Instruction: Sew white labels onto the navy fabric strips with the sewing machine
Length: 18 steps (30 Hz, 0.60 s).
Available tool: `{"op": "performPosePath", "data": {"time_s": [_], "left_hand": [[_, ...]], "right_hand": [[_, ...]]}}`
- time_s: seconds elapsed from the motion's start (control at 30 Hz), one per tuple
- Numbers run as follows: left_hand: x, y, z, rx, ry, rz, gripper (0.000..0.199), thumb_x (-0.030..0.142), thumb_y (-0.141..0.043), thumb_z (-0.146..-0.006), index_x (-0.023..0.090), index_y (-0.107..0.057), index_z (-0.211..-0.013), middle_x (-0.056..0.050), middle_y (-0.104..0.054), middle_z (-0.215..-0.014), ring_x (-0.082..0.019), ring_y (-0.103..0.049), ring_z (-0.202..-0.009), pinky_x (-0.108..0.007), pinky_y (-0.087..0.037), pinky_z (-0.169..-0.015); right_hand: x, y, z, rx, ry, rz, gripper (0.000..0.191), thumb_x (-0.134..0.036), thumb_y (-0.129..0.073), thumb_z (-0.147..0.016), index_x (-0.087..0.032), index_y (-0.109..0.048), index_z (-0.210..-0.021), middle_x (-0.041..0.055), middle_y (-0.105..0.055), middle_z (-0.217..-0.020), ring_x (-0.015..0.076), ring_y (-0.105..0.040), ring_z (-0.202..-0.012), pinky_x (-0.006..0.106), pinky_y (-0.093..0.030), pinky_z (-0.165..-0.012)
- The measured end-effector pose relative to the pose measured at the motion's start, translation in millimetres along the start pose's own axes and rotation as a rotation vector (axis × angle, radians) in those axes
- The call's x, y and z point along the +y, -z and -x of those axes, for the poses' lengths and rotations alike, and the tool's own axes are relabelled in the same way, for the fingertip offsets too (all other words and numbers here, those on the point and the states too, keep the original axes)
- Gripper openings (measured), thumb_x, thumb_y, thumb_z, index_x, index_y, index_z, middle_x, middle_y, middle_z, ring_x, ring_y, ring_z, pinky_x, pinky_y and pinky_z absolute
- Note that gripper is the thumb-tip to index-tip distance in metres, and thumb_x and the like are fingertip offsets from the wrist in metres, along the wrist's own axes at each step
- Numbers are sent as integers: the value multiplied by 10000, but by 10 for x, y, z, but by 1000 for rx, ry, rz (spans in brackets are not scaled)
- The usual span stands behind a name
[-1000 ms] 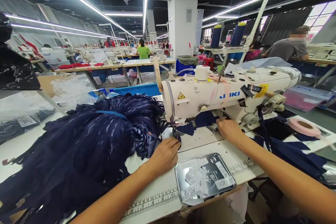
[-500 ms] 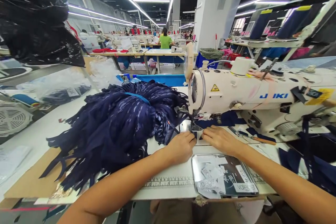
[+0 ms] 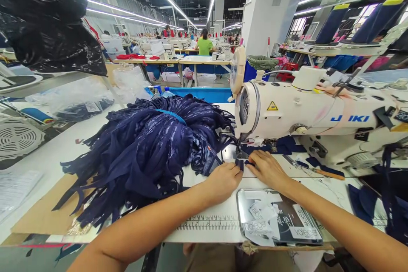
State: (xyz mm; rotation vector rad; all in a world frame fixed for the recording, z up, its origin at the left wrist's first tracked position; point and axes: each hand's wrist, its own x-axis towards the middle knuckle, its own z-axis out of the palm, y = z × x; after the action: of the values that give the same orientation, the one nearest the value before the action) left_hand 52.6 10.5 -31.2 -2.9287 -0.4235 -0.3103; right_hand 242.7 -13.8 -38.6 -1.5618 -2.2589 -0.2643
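My left hand (image 3: pixel 224 182) is closed, thumb and fingers pinching a small navy fabric piece (image 3: pixel 240 164) just in front of the needle area. Close by on the right, my right hand (image 3: pixel 267 169) has its fingertips together on a bit of navy fabric (image 3: pixel 247 162) near the presser foot (image 3: pixel 239 151). Whether both hands hold one and the same piece I cannot tell. Above them is the head of a white sewing machine (image 3: pixel 287 110). A large heap of navy lace garments (image 3: pixel 149 148), bound with a blue band (image 3: pixel 172 114), lies left of my left hand.
A clear-lidded tin (image 3: pixel 287 233) with white labels (image 3: pixel 263 216) lies at the table's front edge, beside a printed ruler (image 3: pixel 207 223). Orange-handled snips (image 3: pixel 330 174) and navy scraps (image 3: pixel 361 199) are on the right. A black plastic bag (image 3: pixel 51 25) hangs upper left.
The camera view has shifted, so the machine appears farther right. The navy piece at my left fingertips shows more, slightly in front of the presser foot. Both hands stay close together.
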Motion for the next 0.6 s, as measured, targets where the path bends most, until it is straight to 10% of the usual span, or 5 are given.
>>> {"op": "performPosePath", "data": {"time_s": [0.4, 0.6], "left_hand": [[51, 49, -9, -15, -68, -98, 224, 115, -376, -843, 53, -553, -967, -152, -590, -1001, -224, -536, -936, -327, -443, -764], [34, 29, -27, 21, -80, -130, 181, 131, -397, -839, 84, -553, -917, -172, -536, -1142, -220, -535, -909, -324, -425, -751]], "right_hand": [[0, -26, -128, 50, 222, 94, 246, -50, -345, -797, -169, -504, -652, 54, -530, -656, 183, -457, -638, 311, -330, -624], [33, 9, -209, -146, 43, -181, 162, -115, -402, -820, -183, -495, -706, 8, -553, -692, 144, -488, -644, 279, -348, -635]]}}
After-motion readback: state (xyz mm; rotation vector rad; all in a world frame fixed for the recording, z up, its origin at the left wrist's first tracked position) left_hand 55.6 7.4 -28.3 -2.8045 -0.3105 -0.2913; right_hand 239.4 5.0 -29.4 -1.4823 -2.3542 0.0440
